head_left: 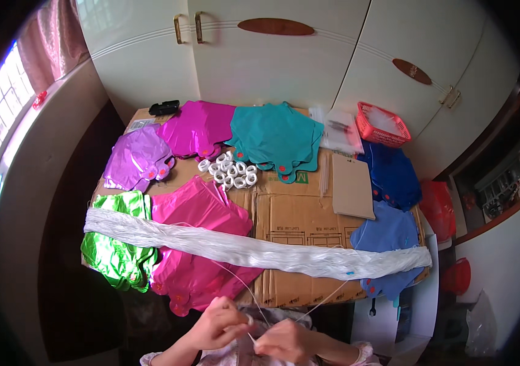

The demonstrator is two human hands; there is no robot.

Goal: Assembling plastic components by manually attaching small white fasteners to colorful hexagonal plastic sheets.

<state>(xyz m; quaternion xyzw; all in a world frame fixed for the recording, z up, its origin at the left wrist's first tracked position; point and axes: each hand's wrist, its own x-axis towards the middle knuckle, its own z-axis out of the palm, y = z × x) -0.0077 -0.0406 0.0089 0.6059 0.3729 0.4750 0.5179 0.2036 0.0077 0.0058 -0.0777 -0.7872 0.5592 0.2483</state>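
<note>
A long hank of white string (pixel 260 251) stretches across the cardboard-topped table, over stacks of flat foil balloons. Two thin strands run from it down to my hands at the near edge. My left hand (pixel 218 324) is closed, with white string at its fingertips. Close beside it on the right, my right hand (pixel 285 340) pinches string too, and a short white end shows between the hands. Beneath the hank lie green balloons (pixel 122 268), pink balloons (pixel 202 210) and light blue balloons (pixel 385 226).
Small white ribbon rolls (pixel 228 171) cluster mid-table. Purple balloons (pixel 138 155), magenta balloons (pixel 196 125), teal balloons (pixel 275 137) and dark blue balloons (pixel 391 174) surround them. A beige box (pixel 352 186) and a red basket (pixel 383 125) sit at right. White cabinets (pixel 272 61) stand behind.
</note>
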